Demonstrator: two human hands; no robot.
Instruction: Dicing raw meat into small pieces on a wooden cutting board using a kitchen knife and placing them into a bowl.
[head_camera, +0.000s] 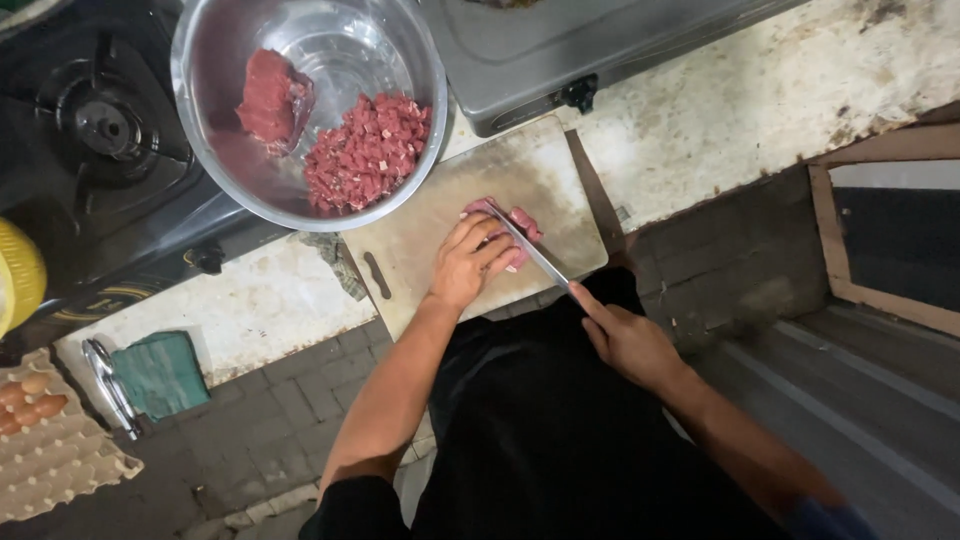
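Note:
My left hand (468, 262) presses down on a piece of raw red meat (521, 222) lying on a pale cutting board (420, 240). My right hand (628, 340) grips the handle of a knife (530, 250), and its blade runs up to the meat beside my left fingers. Behind the board sits a steel bowl (205, 110) holding a heap of diced meat (365, 152) and one larger chunk (270, 98).
A black gas burner (100, 125) is at the far left and a grey stove (560, 50) behind the board. An egg tray (50, 440) with a few eggs, a green cloth (158, 372) and metal tongs (105, 380) lie at the left.

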